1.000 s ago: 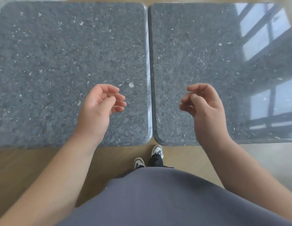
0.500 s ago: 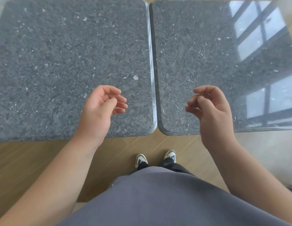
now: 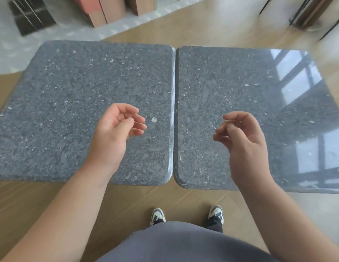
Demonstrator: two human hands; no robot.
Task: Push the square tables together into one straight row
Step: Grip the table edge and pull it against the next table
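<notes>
Two square tables with dark grey speckled stone tops stand side by side below me. The left table (image 3: 70,103) and the right table (image 3: 240,91) meet along a thin seam down the middle, their near edges almost in line. My left hand (image 3: 115,135) hovers over the left top, fingers loosely curled, holding nothing. Over the right top hangs my right hand (image 3: 244,146), also loosely curled and empty. Neither hand touches a table.
Wooden floor lies around the tables, with my shoes (image 3: 158,216) just short of the near edges. A pale rug (image 3: 51,35) and wooden furniture bases (image 3: 100,14) sit beyond the far side. Dark metal legs (image 3: 301,14) show at the far right.
The view has drawn back from the tables, so their far edges and the floor beyond now show. My hands keep the same curled pose above the tops.
</notes>
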